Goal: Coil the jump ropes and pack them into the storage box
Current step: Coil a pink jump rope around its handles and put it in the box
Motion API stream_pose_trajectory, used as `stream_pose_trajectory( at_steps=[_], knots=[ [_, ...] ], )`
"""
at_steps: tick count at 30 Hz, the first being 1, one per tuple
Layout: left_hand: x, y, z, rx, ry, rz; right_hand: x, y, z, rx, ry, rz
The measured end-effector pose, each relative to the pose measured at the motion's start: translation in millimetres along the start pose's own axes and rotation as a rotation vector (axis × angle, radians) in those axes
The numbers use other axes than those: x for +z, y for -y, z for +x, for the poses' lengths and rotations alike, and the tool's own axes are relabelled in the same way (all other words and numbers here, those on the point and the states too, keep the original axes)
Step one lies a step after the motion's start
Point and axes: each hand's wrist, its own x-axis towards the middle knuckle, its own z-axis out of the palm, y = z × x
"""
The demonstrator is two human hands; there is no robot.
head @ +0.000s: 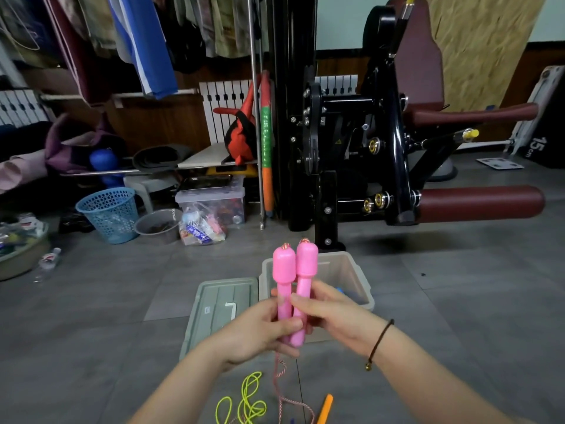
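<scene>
Pink plastic fills both my palms: the two pink handles (284,264) of one jump rope stand upright side by side and touching, with their fat rounded ends up and a small knot of cord showing at each top. My left hand (260,328) wraps their lower shafts from the left, with the thumb laid across the front. My right hand (333,316) grips them from the right. Its thumb presses on the front of the right-hand handle and its fingers are behind. A dark cord bracelet (379,344) sits on my right wrist.

From under my left hand the pink-and-white twisted cord (279,374) hangs down to the grey floor (458,301) and bends off toward the bottom edge, uncoiled.

The grey storage box (351,267) stands open on the floor just behind the handles. Something blue lies inside it, mostly hidden by my right hand. The box's lid (220,301) lies flat just beside it on the left.

Below my hands a yellow-green rope (247,399) lies in loose loops on the floor near the pink cord. An orange handle (325,407) lies to the right of that cord, cut off by the edge of view.

Farther back are a black gym machine (367,148) with maroon pads and, at the left, a blue basket (110,214).
</scene>
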Motion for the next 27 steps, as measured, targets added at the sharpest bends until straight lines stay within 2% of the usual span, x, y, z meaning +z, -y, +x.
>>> stream_pose_trajectory(
  at_steps=[4, 6, 8, 12, 14, 16, 18, 20, 21, 23, 25, 26, 27],
  knots=[
    [-1, 2, -8, -0.158, 0.142, 0.045, -16, 6, 1, 0.046, 0.096, 0.410],
    [3, 4, -10, -0.230, 0.217, 0.045, -14, 7, 1, 0.047, 0.066, 0.497],
    [8, 4, -12, -0.292, 0.233, -0.012, -9, 7, 0, 0.046, -0.033, 0.487],
    [14, 5, -14, -0.308, 0.198, -0.091, 0, 9, -1, -0.016, -0.188, 0.465],
    [19, 5, -15, -0.254, 0.126, -0.125, 2, 10, -1, -0.052, -0.222, 0.471],
    [28, 5, -13, -0.186, 0.030, -0.275, 4, 13, -3, -0.073, -0.242, 0.478],
    [35, 5, -11, -0.149, -0.059, -0.401, 5, 19, -6, -0.055, -0.248, 0.452],
    [39, 3, -12, -0.103, -0.069, -0.414, -1, 25, -9, 0.018, -0.245, 0.409],
    [38, 2, -12, -0.080, -0.061, -0.413, -6, 27, -11, 0.065, -0.276, 0.342],
    [34, -1, -14, -0.053, -0.052, -0.432, -19, 24, -10, 0.117, -0.419, 0.048],
    [27, -5, -17, -0.045, -0.055, -0.469, -28, 17, -8, 0.037, -0.588, -0.173],
    [23, -6, -19, -0.050, -0.050, -0.487, -30, 14, -9, -0.025, -0.601, -0.193],
    [19, -7, -20, -0.055, -0.032, -0.492, -29, 10, -8, -0.069, -0.529, -0.224]
  ],
)
